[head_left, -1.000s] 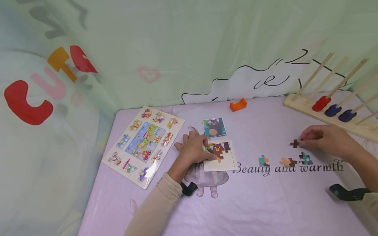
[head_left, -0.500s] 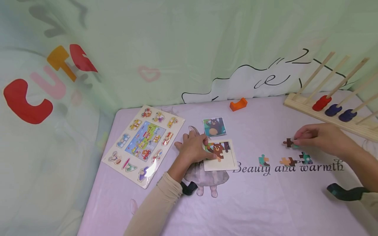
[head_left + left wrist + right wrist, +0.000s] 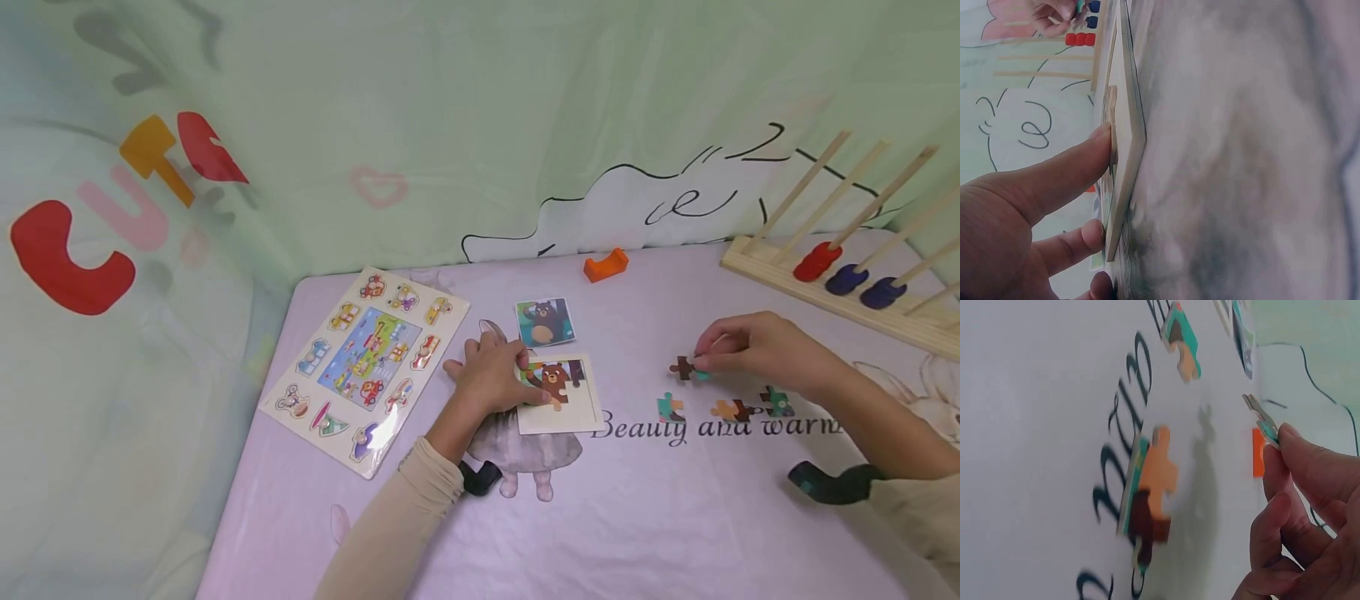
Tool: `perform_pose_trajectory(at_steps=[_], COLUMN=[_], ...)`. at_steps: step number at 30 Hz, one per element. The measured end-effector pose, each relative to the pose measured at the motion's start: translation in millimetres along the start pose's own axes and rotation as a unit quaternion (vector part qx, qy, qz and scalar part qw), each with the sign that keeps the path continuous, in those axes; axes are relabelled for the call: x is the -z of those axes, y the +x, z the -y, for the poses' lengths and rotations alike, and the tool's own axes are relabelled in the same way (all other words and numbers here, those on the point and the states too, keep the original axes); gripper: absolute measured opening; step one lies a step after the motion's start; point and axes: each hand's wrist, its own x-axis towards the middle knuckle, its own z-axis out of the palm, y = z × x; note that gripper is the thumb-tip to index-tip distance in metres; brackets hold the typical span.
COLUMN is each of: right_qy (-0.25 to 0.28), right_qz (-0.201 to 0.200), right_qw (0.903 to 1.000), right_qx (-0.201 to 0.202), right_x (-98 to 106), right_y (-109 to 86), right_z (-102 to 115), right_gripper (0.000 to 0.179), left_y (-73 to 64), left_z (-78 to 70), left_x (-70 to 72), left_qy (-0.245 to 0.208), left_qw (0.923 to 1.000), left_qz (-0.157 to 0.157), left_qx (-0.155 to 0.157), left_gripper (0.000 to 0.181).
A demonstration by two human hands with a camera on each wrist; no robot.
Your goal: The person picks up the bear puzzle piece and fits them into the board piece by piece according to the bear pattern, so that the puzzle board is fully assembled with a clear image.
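Observation:
A wooden puzzle tray (image 3: 561, 419) lies in the middle of the table, with joined pieces (image 3: 553, 382) of a bear picture in it. My left hand (image 3: 487, 379) rests at its left side. The thumb presses on the pieces, and another finger touches the tray's edge in the left wrist view. My right hand (image 3: 757, 350) pinches a brown and teal jigsaw piece (image 3: 682, 367) between thumb and fingertips, raised off the table. Below it lie a teal and peach piece (image 3: 670, 407), a peach and brown piece (image 3: 732, 410) and a teal and dark piece (image 3: 777, 402).
A bear picture card (image 3: 543, 322) lies just behind the tray. Left of my left hand is a peg puzzle board (image 3: 367, 367) with vehicles. An orange block (image 3: 606, 265) sits near the back edge. A wooden bead rack (image 3: 840, 287) with upright rods stands at the back right.
My right hand has moved left with the jigsaw piece, from beside the bead rack to above the loose pieces. My left hand and the tray have stayed still.

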Motion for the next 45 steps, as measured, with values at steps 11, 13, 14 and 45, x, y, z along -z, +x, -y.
perform_pose_trajectory(at_steps=[11,13,14,45], right_qy=[0.040,0.045,0.050,0.072], right_qz=[0.035,0.040,0.044,0.074], right_qw=[0.9980,0.9974,0.9969,0.9929], right_qx=[0.034,0.040,0.042,0.058], right_x=[-25.7,-30.3,-32.5,-77.4], right_y=[14.8,17.7,19.0,39.9], right_z=[37.9,44.9,48.4,100.1], right_gripper=[0.024,0.021,0.020,0.012], left_y=[-1.2,-1.0,-0.9,1.3], left_z=[-0.2,-0.1,0.0,-0.4], left_x=[0.8,0.9,0.9,0.2], left_qy=[0.002,0.000,-0.001,0.002], left_qw=[1.0000,1.0000,1.0000,1.0000], left_qz=[0.003,0.003,0.003,0.005], left_qx=[0.002,0.001,0.000,0.005], left_gripper=[0.047,0.047,0.047,0.047])
